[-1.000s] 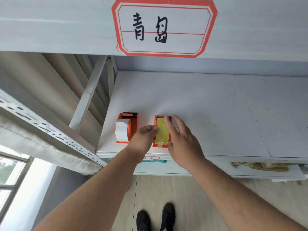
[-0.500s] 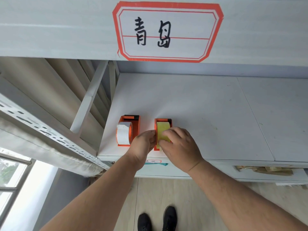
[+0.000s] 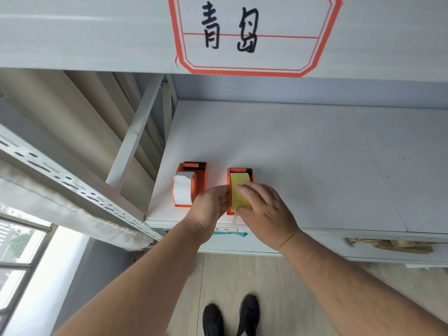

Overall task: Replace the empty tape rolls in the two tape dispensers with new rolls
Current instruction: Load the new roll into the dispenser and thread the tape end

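Note:
Two orange tape dispensers stand side by side near the front edge of a white shelf. The left dispenser carries a white roll. The right dispenser carries a yellow roll. My left hand holds the left side of the right dispenser, thumb against it. My right hand lies over the yellow roll's right side, fingers curled on it. A loose strip of tape hangs down past the shelf's front edge below the roll.
A large red-bordered label with handwritten characters is stuck on the shelf board above. Metal rack struts run at the left. A lower shelf holds brown packaging at the right. My black shoes stand on the wooden floor.
My right hand pulled back from flat over the roll toward the near end, then settled with fingers curled over the roll's right side. The left hand stayed on the dispenser.

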`<state>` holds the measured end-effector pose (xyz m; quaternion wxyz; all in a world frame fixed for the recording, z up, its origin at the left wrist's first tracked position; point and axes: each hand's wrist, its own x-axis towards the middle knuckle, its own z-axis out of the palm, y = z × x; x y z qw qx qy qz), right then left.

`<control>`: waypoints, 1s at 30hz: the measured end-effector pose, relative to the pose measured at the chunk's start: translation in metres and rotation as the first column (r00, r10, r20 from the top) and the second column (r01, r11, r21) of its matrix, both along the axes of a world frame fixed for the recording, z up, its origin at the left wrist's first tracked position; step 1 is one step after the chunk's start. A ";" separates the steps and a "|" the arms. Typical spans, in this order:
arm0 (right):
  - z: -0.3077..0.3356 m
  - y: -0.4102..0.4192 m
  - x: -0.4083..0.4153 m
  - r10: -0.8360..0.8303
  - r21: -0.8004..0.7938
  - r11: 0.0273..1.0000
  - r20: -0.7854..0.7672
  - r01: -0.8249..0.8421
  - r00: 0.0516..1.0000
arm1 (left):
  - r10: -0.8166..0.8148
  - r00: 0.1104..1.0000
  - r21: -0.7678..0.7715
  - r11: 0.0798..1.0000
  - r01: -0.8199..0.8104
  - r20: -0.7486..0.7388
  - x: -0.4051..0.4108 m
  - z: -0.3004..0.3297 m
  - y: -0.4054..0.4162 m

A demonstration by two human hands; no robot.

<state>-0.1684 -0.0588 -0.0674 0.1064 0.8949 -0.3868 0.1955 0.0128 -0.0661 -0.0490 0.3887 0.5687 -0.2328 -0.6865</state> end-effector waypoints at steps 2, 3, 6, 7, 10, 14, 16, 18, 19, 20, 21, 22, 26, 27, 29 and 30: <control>0.004 0.001 0.003 -0.014 0.038 0.999 0.052 0.012 0.999 | 0.003 1.000 -0.007 1.000 -0.003 0.003 0.001 -0.002 0.000; 0.009 0.002 0.006 -0.032 0.082 0.996 0.098 0.024 0.995 | 0.009 1.000 -0.013 1.000 -0.009 0.010 0.001 -0.002 0.002; 0.029 0.003 0.019 -0.174 0.294 0.953 0.327 0.075 0.929 | 0.012 0.999 -0.032 0.999 -0.011 0.050 0.002 -0.004 0.006; 0.039 0.004 0.025 -0.269 0.382 0.918 0.397 0.109 0.878 | 0.007 0.999 -0.040 0.999 -0.005 0.045 0.001 -0.004 0.007; 0.050 -0.006 0.036 -0.573 0.662 0.732 0.469 0.162 0.672 | -0.014 0.997 -0.052 0.998 0.018 0.074 -0.002 -0.001 0.007; 0.049 -0.035 0.033 -0.801 0.867 0.497 0.448 0.024 0.397 | -0.031 0.991 -0.086 0.995 0.042 0.127 -0.002 0.004 0.006; 0.055 -0.041 0.031 -0.832 0.896 0.437 0.435 -0.078 0.344 | -0.090 0.975 -0.120 0.986 0.116 0.204 -0.001 0.006 0.007; 0.060 -0.047 0.029 -0.858 0.911 0.384 0.412 -0.149 0.307 | -0.122 0.957 -0.145 0.976 0.165 0.265 -0.003 0.007 0.009; 0.062 -0.050 0.027 -0.857 0.917 0.373 0.398 -0.139 0.326 | -0.119 0.956 -0.150 0.975 0.163 0.270 -0.003 0.006 0.009; 0.063 -0.055 0.024 -0.858 0.921 0.369 0.389 -0.124 0.336 | -0.121 0.955 -0.156 0.973 0.167 0.270 -0.003 0.006 0.010; 0.063 -0.060 0.021 -0.859 0.926 0.363 0.375 -0.102 0.349 | -0.126 0.955 -0.162 0.971 0.174 0.270 -0.002 0.006 0.011; 0.061 -0.066 0.018 -0.864 0.931 0.355 0.360 -0.081 0.352 | -0.135 0.954 -0.162 0.970 0.183 0.269 -0.002 0.007 0.012; 0.059 -0.078 0.008 -0.914 0.953 0.300 0.302 -0.048 0.270 | -0.143 0.959 -0.144 0.973 0.182 0.244 0.000 0.004 0.015; 0.059 -0.078 0.007 -0.919 0.954 0.298 0.298 -0.037 0.259 | -0.135 0.961 -0.141 0.975 0.172 0.243 -0.001 0.005 0.016; 0.054 -0.080 0.006 -0.923 0.958 0.287 0.280 -0.011 0.265 | -0.101 0.963 -0.136 0.981 0.138 0.248 -0.003 0.006 0.017; 0.052 -0.081 0.006 -0.923 0.959 0.282 0.273 -0.007 0.270 | -0.088 0.963 -0.131 0.984 0.124 0.254 -0.005 0.006 0.015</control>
